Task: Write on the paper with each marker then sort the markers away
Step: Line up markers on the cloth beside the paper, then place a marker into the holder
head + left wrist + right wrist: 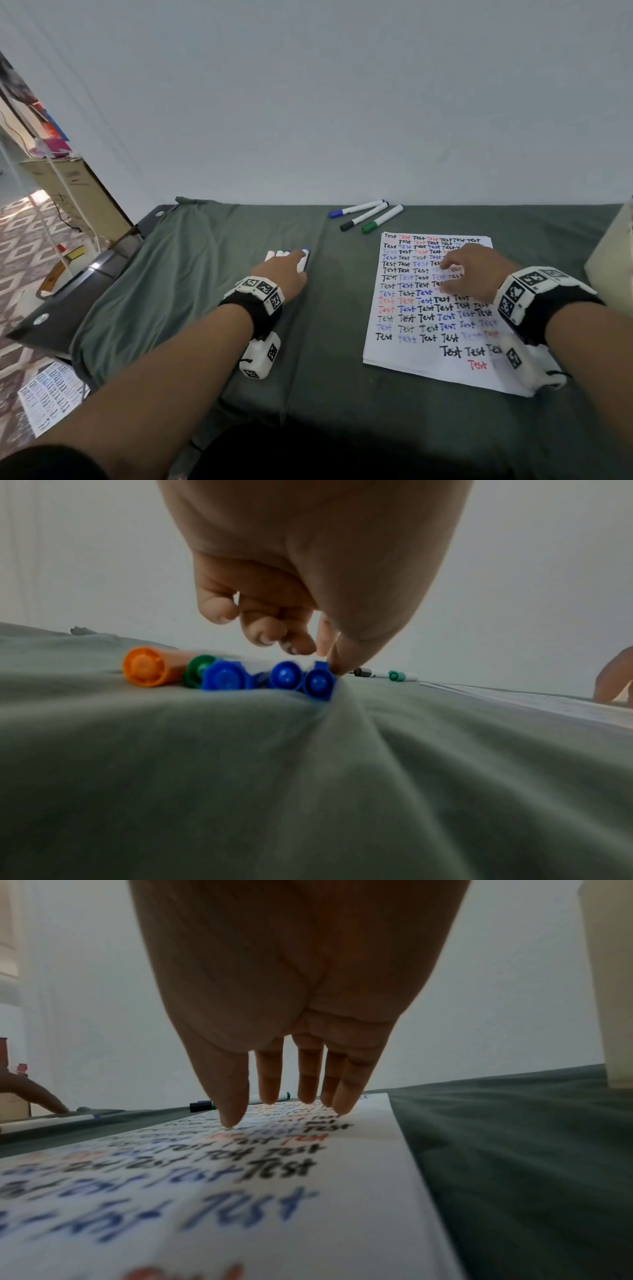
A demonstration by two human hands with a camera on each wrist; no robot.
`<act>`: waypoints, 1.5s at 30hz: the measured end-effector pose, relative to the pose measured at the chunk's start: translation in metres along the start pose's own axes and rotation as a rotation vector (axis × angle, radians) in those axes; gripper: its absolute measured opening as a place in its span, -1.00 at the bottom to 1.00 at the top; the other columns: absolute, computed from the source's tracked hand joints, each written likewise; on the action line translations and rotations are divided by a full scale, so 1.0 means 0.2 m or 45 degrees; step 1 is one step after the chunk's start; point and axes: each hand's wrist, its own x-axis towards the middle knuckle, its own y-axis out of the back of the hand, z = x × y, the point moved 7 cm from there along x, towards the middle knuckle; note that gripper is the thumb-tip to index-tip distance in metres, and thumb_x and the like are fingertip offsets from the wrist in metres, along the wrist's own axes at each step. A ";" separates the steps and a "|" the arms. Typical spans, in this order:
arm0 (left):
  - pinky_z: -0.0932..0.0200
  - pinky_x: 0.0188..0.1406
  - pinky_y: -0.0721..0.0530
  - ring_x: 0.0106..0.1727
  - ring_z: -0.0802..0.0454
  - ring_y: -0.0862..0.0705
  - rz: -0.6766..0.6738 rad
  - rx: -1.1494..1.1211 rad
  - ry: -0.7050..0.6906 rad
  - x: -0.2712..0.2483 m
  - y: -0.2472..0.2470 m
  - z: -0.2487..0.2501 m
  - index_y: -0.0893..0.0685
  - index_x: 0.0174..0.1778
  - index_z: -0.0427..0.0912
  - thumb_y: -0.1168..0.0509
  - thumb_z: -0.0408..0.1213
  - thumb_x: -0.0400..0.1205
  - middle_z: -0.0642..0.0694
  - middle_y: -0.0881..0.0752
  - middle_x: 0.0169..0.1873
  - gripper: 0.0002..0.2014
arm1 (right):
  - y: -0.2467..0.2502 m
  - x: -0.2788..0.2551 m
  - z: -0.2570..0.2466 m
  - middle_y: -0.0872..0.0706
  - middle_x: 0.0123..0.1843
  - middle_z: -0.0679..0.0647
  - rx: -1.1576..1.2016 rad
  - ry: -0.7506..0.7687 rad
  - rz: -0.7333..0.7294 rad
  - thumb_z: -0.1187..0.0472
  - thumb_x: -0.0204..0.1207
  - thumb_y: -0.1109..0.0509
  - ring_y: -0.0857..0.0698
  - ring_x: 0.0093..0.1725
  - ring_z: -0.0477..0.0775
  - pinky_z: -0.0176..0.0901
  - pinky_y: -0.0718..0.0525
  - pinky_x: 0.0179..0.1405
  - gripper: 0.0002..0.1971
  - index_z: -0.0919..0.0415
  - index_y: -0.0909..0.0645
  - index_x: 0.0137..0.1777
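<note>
Green-sheeted bed, written paper, three loose markers, marker row

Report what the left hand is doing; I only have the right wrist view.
Observer: The left hand pinches the rightmost blue-capped marker in a row of markers lying on the green cloth.
Operator: List that row's cap colours.
Observer: From the left: an orange cap, a green cap, then three blue.
Operator: Count the loose markers beyond the paper.
Observer: Three lie side by side past the far edge of the paper: the blue marker, the black marker and the green marker.
</note>
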 end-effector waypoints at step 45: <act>-0.06 -0.04 -0.67 0.00 -0.26 -0.65 0.212 0.318 -0.282 0.72 0.20 0.59 -0.67 0.16 -0.26 -0.20 -0.28 0.70 -0.26 -0.71 -0.01 -0.78 | 0.01 0.02 0.16 -0.11 0.79 0.09 0.073 0.050 0.267 -0.31 0.65 -0.24 -0.04 0.76 0.18 0.14 -0.17 0.71 -0.21 -0.06 -0.05 0.77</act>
